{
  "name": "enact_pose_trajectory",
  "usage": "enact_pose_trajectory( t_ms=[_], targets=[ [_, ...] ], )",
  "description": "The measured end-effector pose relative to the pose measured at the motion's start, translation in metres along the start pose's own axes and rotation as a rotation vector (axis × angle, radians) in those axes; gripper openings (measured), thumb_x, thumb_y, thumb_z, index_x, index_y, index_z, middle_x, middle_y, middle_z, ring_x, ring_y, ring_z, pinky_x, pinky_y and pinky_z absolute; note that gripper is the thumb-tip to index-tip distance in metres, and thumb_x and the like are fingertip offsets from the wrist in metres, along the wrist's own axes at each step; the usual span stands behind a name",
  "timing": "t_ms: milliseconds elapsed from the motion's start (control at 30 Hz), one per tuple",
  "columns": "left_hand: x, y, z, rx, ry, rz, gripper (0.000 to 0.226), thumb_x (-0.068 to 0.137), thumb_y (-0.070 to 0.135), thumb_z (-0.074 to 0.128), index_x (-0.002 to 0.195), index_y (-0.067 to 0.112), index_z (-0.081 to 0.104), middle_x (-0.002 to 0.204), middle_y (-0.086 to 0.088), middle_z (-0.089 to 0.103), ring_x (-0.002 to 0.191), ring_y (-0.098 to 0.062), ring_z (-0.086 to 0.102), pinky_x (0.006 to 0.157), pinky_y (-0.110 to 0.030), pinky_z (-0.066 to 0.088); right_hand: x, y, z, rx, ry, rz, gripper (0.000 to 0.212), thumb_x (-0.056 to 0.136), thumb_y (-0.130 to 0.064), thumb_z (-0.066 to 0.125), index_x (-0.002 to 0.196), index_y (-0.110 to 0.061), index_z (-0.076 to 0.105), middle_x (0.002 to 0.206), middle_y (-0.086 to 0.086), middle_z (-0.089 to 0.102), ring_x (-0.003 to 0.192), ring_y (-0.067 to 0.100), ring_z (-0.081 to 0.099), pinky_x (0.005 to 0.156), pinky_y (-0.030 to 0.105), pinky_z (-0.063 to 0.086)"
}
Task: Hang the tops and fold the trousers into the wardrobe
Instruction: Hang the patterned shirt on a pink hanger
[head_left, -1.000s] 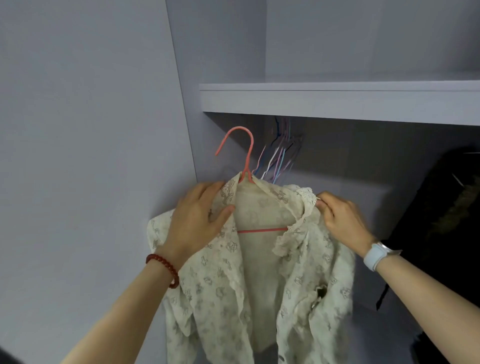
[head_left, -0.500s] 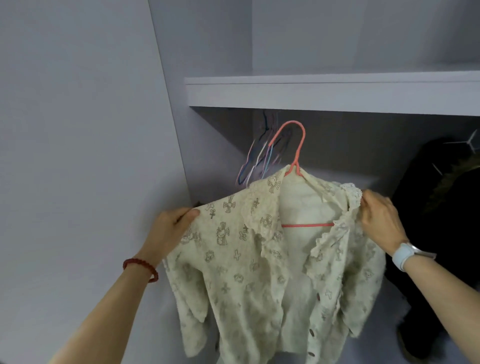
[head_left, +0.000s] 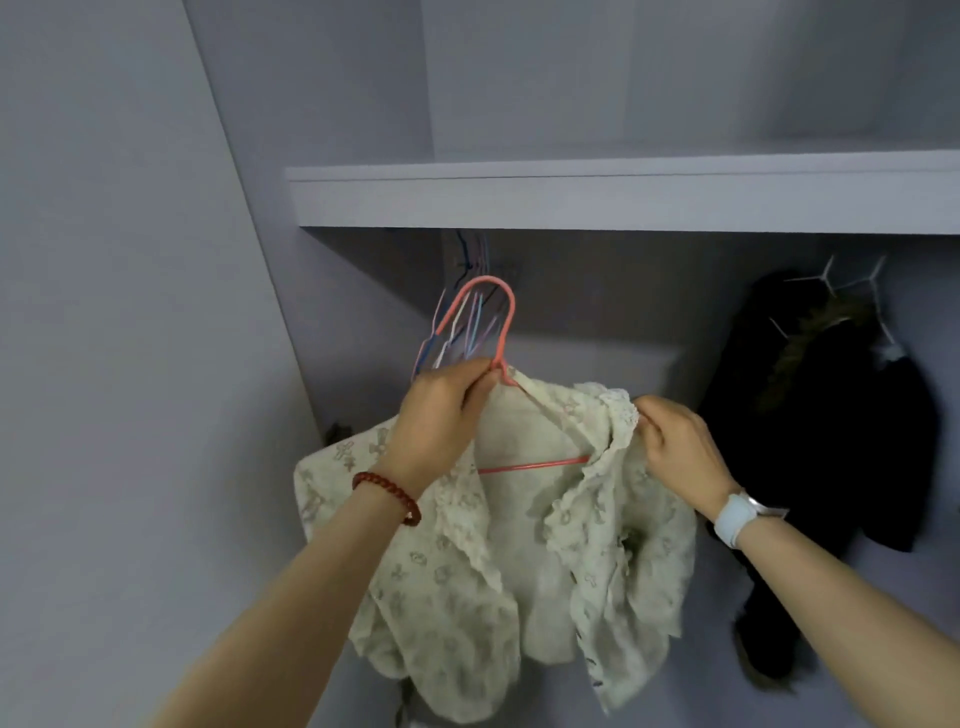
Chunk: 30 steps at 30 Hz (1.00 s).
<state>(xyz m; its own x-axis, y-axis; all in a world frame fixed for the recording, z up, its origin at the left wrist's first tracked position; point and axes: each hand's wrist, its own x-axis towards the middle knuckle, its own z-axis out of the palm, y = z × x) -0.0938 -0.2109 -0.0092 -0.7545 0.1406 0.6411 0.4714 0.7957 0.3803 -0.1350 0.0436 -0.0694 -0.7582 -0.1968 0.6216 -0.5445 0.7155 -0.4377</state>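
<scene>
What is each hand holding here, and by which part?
Left hand grips the pink hanger at its neck; right hand pinches the cream top by its lace collar.

Counted: one cream lace blouse (head_left: 519, 561), carried on one coral wire hanger (head_left: 501, 332), centre of view. One bundle of thin coloured wire hangers (head_left: 467, 322) at 12 o'clock from the blouse; their number could not be told. One dark coat (head_left: 810, 426) at 3 o'clock. One white multi-pronged hanger (head_left: 852, 283) above it. One wardrobe shelf (head_left: 623, 200) at 12 o'clock. Two hands: left hand (head_left: 441, 410), right hand (head_left: 680, 447). One red bead bracelet (head_left: 387, 493). One white wristwatch (head_left: 740, 517).
</scene>
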Motion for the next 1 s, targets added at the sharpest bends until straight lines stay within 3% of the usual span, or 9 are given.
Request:
enact_pose_trajectory(
  t_ms=[133,200,300,433,500,633,767,900,1000],
  targets=[
    [-0.005,-0.003,0.011,-0.074,0.055,-0.047,0.025,0.091,0.026,0.05,0.092,0.015,0.072,0.078,-0.003,0.07,0.07,-0.027,0.063,0.061,-0.028,0.044,0.006,0.009,-0.013,0.133,-0.202,0.167,0.025,0.095,-0.012,0.048,0.075,-0.001,0.06,0.07,0.021,0.06,0.065,0.032,0.054,0.065,0.04,0.043],
    [-0.008,-0.001,0.017,-0.084,0.008,-0.055,0.033,0.089,0.033,0.044,0.091,0.014,0.07,0.082,-0.002,0.071,0.075,-0.026,0.064,0.066,-0.03,0.046,0.015,0.003,-0.023,0.18,-0.202,0.184,0.026,0.095,-0.011,0.049,0.072,-0.005,0.059,0.071,0.02,0.061,0.065,0.023,0.051,0.066,0.035,0.042],
    [-0.009,-0.002,0.022,-0.16,-0.06,-0.013,0.041,0.088,0.042,0.038,0.089,0.013,0.067,0.081,0.003,0.068,0.077,-0.021,0.063,0.068,-0.03,0.046,0.03,-0.006,-0.039,0.294,-0.166,0.218,0.022,0.094,-0.013,0.051,0.076,-0.012,0.064,0.071,0.003,0.062,0.067,0.006,0.051,0.066,0.019,0.041],
    [-0.001,-0.008,0.014,-0.281,0.041,-0.136,0.03,0.086,0.031,0.043,0.088,0.011,0.066,0.073,0.007,0.06,0.069,-0.012,0.055,0.067,-0.029,0.042,0.021,0.005,-0.043,0.346,-0.144,0.329,0.031,0.093,-0.016,0.053,0.063,-0.012,0.057,0.061,-0.001,0.05,0.056,0.005,0.043,0.055,0.015,0.034],
    [0.001,-0.013,0.011,-0.247,0.048,-0.188,0.031,0.088,0.031,0.043,0.09,0.01,0.066,0.076,0.0,0.063,0.071,-0.017,0.056,0.068,-0.031,0.042,0.007,0.016,-0.038,0.369,-0.071,0.415,0.028,0.097,-0.015,0.046,0.072,-0.016,0.059,0.07,-0.001,0.057,0.064,0.006,0.051,0.06,0.01,0.04],
    [0.004,-0.022,0.007,-0.209,0.091,-0.305,0.018,0.096,0.016,0.046,0.089,0.011,0.062,0.074,0.0,0.06,0.071,-0.02,0.054,0.065,-0.031,0.041,-0.029,0.023,-0.015,0.504,-0.07,0.555,0.023,0.098,-0.028,0.04,0.087,-0.019,0.058,0.085,0.001,0.063,0.081,0.016,0.06,0.081,0.03,0.048],
    [0.006,-0.023,0.005,-0.192,0.138,-0.35,0.019,0.097,0.017,0.043,0.083,0.021,0.055,0.065,0.008,0.052,0.062,-0.008,0.047,0.057,-0.019,0.036,-0.05,0.026,0.013,0.32,-0.242,0.553,0.024,0.097,-0.026,0.045,0.11,-0.01,0.057,0.104,0.007,0.066,0.097,0.02,0.062,0.088,0.041,0.049],
    [0.004,-0.025,-0.001,-0.176,0.14,-0.348,0.019,0.097,0.017,0.043,0.086,0.019,0.058,0.069,0.007,0.055,0.065,-0.009,0.048,0.061,-0.019,0.038,-0.03,0.028,0.009,0.166,0.038,0.743,0.03,0.092,-0.007,0.047,0.121,-0.003,0.052,0.12,0.022,0.055,0.11,0.037,0.053,0.096,0.045,0.042],
    [0.004,-0.02,0.003,-0.189,0.144,-0.353,0.02,0.097,0.017,0.044,0.09,0.015,0.062,0.071,0.003,0.058,0.067,-0.012,0.051,0.062,-0.028,0.039,-0.017,-0.012,0.005,0.124,0.313,0.572,0.031,0.088,-0.013,0.057,0.116,-0.003,0.053,0.111,0.012,0.051,0.106,0.03,0.051,0.096,0.04,0.041]
  ],
)
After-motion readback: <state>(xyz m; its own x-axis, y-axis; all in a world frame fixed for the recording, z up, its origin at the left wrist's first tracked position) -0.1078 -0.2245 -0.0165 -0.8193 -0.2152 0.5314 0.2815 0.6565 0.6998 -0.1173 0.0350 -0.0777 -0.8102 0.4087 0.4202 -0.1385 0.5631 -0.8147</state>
